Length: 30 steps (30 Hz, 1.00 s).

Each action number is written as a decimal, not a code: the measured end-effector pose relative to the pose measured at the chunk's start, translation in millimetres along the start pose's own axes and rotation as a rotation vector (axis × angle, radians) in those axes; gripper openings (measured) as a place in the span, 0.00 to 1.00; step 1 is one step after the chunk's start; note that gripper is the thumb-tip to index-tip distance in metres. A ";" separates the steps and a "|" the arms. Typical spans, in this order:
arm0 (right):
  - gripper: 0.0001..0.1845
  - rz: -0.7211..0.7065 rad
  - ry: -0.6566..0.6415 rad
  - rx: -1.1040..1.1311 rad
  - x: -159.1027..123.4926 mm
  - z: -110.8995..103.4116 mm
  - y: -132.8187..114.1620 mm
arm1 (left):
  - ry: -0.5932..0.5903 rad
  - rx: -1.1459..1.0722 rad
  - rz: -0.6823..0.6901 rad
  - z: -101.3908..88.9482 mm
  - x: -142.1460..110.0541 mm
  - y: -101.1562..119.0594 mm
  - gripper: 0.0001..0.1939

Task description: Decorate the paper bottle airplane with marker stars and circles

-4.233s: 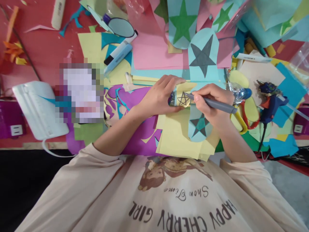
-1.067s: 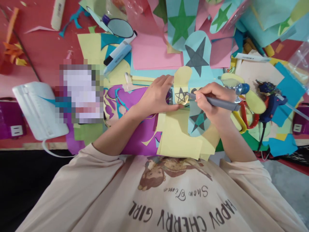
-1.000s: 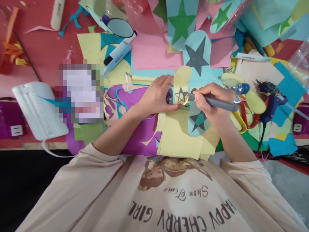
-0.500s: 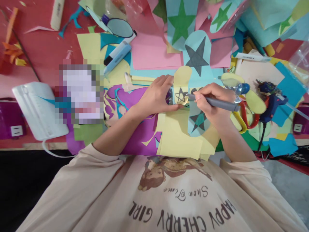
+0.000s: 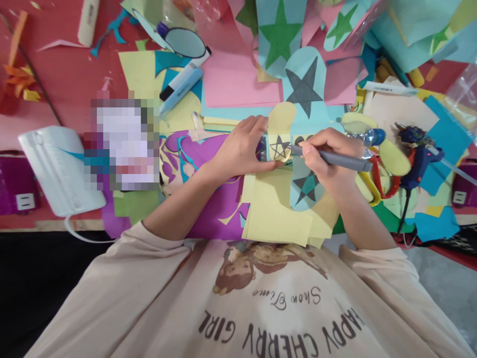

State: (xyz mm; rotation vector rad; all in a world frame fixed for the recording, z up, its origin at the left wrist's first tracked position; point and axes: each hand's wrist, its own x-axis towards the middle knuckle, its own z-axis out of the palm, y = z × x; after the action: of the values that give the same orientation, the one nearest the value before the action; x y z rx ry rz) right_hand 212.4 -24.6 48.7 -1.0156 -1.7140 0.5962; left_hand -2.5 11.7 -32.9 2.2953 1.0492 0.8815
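My left hand (image 5: 242, 146) is wrapped round one end of a clear plastic bottle (image 5: 358, 139) lying sideways, its blue cap at the right. Paper is fixed about the bottle: a light blue piece with a grey star (image 5: 304, 87) above and another blue piece with a grey-and-green star (image 5: 307, 185) below. Between my hands is a small yellow paper flap (image 5: 275, 155) with a star outlined in dark lines. My right hand (image 5: 330, 151) pinches a grey marker (image 5: 337, 159), its tip at the star's right point. Fingers partly hide the bottle's middle.
Yellow paper sheets (image 5: 278, 211) and purple paper (image 5: 216, 214) lie under and before the bottle. At the right are scissors (image 5: 389, 179) and a blue glue gun (image 5: 415, 169). A blue marker (image 5: 182, 87), a white pouch (image 5: 61, 166) and a blurred-out rectangle (image 5: 124, 141) are at the left.
Since the oldest frame, the bottle and its papers have shifted slightly, and a second yellow flap shows upright above the star. Over the last second, only the marker tip moves slightly on the star.
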 end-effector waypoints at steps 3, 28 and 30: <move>0.15 0.047 0.052 0.011 0.8 -1.4 -3.2 | 0.010 0.006 0.000 0.2 -0.5 0.7 0.37; 0.03 -0.031 -0.178 -0.030 -3.9 3.0 -2.9 | -0.009 0.030 0.033 0.8 -0.1 -1.1 0.37; 0.05 -0.026 -0.184 -0.035 -4.0 2.4 -2.4 | -0.007 -0.002 0.010 3.6 -0.8 -2.4 0.39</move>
State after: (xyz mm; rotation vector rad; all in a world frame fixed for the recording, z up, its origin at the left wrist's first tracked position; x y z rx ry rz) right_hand 209.9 -29.1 47.6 -0.9865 -1.9017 0.6615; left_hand -1.5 12.0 -37.1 2.3025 1.0337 0.8776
